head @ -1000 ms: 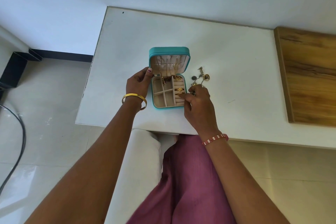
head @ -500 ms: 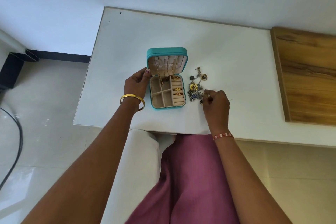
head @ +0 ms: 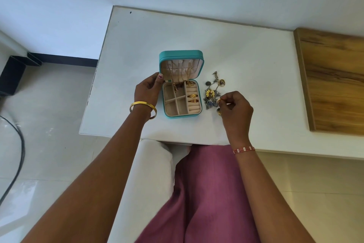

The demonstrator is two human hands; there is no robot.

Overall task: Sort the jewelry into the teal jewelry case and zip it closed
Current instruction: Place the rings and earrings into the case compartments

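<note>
- A person seated at a white table (head: 246, 69) works over a small jewelry sort, a mauve garment (head: 206, 193) covering the lap at the near edge of the frame.
- The right hand (head: 237, 111), a red-and-white beaded bracelet (head: 243, 149) at its wrist, is curled with thumb and forefinger pinched on a small gold ring (head: 219, 101) at the near right side of the loose jewelry pile (head: 211, 96).
- That pile, a tangle of dark and gold pieces, lies on the table just beside the right wall of the teal jewelry case (head: 180, 85), apart from it by a thin strip of tabletop.
- The left hand (head: 147, 90), a gold bangle (head: 143, 107) at its wrist, grips the case's left side, thumb near the hinge, fingers partly hidden behind the wall.
- The case stands open and unzipped, its lid (head: 181, 65) upright at the far side with thin gold chains (head: 179, 73) hanging down its beige lining.
- In the tray, two gold rings (head: 193, 98) sit in the ring rolls on the right; the chain ends and a gold pendant fall into the far compartments; the near square compartments look bare.
- A wood-grain panel (head: 334, 81) lies on the table well to the right, clear of both hands.
- Beyond the table's left edge, a dark cable (head: 18, 154) runs over the pale tiled floor.
</note>
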